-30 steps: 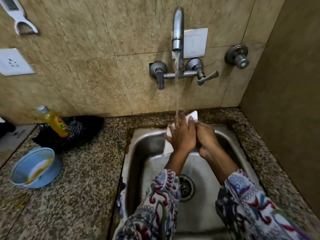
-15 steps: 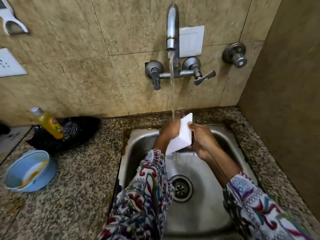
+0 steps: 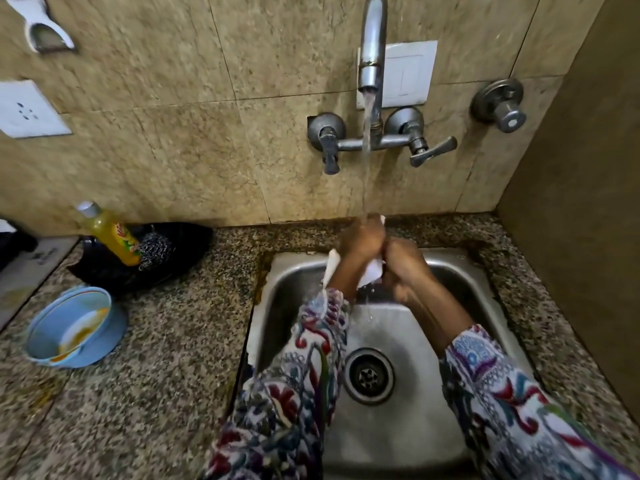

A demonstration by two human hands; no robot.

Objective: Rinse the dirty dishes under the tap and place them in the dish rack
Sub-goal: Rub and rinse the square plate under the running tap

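Both hands hold a white square plate (image 3: 331,268) on edge over the steel sink (image 3: 464,282), under the stream from the wall tap (image 3: 371,64). My left hand (image 3: 360,244) lies over the plate's near face, and water falls on its knuckles. My right hand (image 3: 401,268) grips the plate's right edge. Only slivers of the plate show between and beside the hands. A blue bowl (image 3: 65,327) smeared with yellow residue sits in a blue plate on the counter at the left.
A yellow dish-soap bottle (image 3: 110,233) and a steel scrubber (image 3: 154,249) rest in a black dish (image 3: 187,244) at the back left. The granite counter (image 3: 166,358) surrounds the sink; a wall rises at the right. No dish rack is in view.
The plate, turned edge-up half a second ago, is again covered by my left hand, which moved back over its face under the water. The view shifted slightly.
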